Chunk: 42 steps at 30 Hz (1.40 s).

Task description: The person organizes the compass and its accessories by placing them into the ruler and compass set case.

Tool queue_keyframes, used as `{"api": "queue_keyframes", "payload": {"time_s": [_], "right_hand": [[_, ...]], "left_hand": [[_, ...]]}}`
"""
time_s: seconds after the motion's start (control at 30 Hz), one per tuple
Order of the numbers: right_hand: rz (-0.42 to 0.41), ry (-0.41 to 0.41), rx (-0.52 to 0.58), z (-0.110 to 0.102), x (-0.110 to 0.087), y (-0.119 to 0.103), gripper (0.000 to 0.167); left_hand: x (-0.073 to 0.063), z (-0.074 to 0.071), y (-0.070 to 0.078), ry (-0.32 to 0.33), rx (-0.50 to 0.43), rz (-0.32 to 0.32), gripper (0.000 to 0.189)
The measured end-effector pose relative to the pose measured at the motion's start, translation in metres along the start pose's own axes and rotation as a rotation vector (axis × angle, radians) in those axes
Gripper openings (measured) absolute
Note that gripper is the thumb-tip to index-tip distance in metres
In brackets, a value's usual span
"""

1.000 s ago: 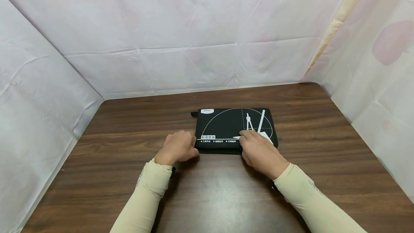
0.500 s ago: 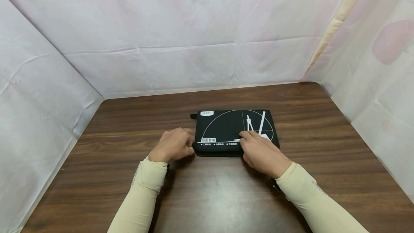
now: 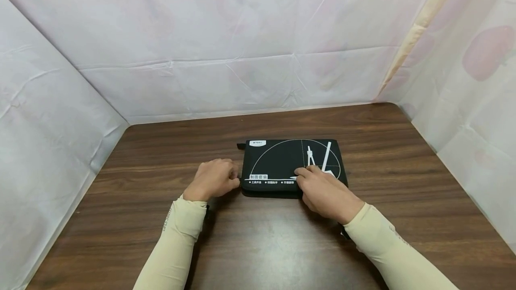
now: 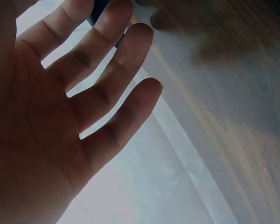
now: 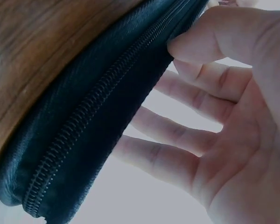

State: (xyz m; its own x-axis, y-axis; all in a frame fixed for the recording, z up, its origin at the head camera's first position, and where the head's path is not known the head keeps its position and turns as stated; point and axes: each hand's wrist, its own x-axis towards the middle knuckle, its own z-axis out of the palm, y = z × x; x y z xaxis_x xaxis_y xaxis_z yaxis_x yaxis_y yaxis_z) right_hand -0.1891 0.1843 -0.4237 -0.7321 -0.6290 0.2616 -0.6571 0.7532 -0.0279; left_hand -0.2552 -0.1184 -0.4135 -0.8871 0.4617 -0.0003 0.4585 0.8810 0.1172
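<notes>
A black zip case [image 3: 278, 160] with white drawing-tool prints lies flat on the table. At its front left corner, my left hand [image 3: 213, 178] has thumb and index finger together, apparently pinching the small zipper pull, which is mostly hidden. Its other fingers [image 4: 114, 121] are loosely bent in the left wrist view. My right hand [image 3: 324, 191] holds the case's front right part, fingers over the top and thumb at the front edge. Meshed zipper teeth [image 5: 98, 98] run along the side of the case in the right wrist view.
The case stands on a brown wood-grain table [image 3: 161, 147]. A fabric loop [image 3: 241, 146] sticks out from its back left corner. White patterned sheets [image 3: 234, 48] hang behind the table and along both sides.
My left hand has moved left and slightly back around the case's front left corner. The case has shifted slightly toward me. My right hand keeps its hold with little movement.
</notes>
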Motion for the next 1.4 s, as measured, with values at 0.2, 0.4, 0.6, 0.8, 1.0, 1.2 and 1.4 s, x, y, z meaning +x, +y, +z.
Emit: {"api": "queue_keyframes", "payload": {"time_s": [0.2,0.4,0.6,0.8,1.0,1.2,1.4], "right_hand": [[0.011,-0.010,0.064,-0.003,-0.001,-0.002,0.016],[-0.057,-0.032,0.070,-0.004,0.000,-0.010,0.018],[-0.076,-0.060,0.054,-0.005,-0.001,-0.018,0.020],[-0.094,-0.051,0.050,-0.005,-0.003,-0.018,0.024],[-0.063,0.017,0.093,0.001,-0.001,-0.012,0.016],[-0.017,-0.008,0.162,0.010,-0.002,-0.014,0.018],[0.016,-0.085,0.188,0.008,0.000,-0.022,0.011]], "left_hand": [[0.000,0.002,-0.002,0.037,0.015,0.009,0.025],[-0.001,0.003,-0.006,0.058,0.020,0.006,0.025],[-0.001,0.004,-0.014,0.061,-0.100,0.128,0.030],[-0.001,0.005,-0.022,0.001,-0.232,0.296,0.030],[-0.001,0.002,-0.017,-0.097,-0.240,0.250,0.027],[-0.005,0.000,-0.005,-0.089,-0.228,0.241,0.028],[-0.001,0.001,-0.006,0.027,-0.158,0.279,0.032]]}}
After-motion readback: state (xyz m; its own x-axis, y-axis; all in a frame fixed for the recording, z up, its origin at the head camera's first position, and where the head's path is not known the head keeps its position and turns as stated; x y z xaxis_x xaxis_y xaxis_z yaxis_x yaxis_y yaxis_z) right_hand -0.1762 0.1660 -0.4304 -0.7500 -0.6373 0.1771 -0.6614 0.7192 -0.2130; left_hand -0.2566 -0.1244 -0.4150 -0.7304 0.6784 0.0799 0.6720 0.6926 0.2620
